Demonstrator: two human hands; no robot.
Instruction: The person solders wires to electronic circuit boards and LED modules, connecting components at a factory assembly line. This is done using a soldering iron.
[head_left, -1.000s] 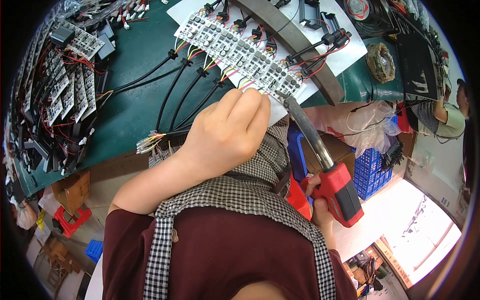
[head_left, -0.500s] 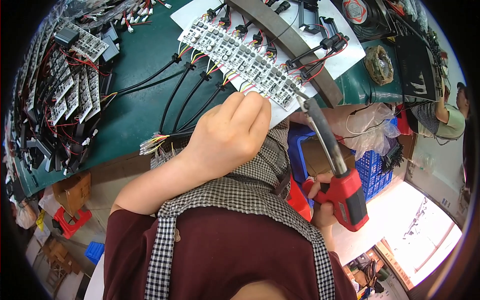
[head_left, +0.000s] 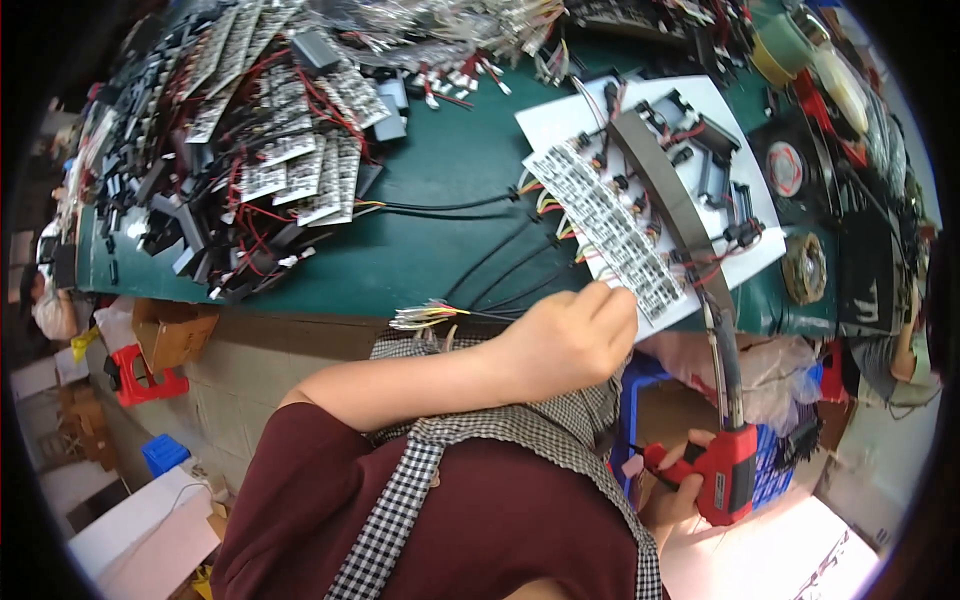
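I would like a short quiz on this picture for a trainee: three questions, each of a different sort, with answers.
1. What does the right hand hold?
A) a wooden spoon
B) a red-and-black tool
C) a white cup
2. True or false: the dark bar lies to the right of the row of circuit boards.
3. Fill in: the table top is ____ in colour.

Key: 1 B; 2 true; 3 green.

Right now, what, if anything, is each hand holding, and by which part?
Right hand: red pistol-shaped tool, by its handle. Left hand: cannot tell, its underside is hidden.
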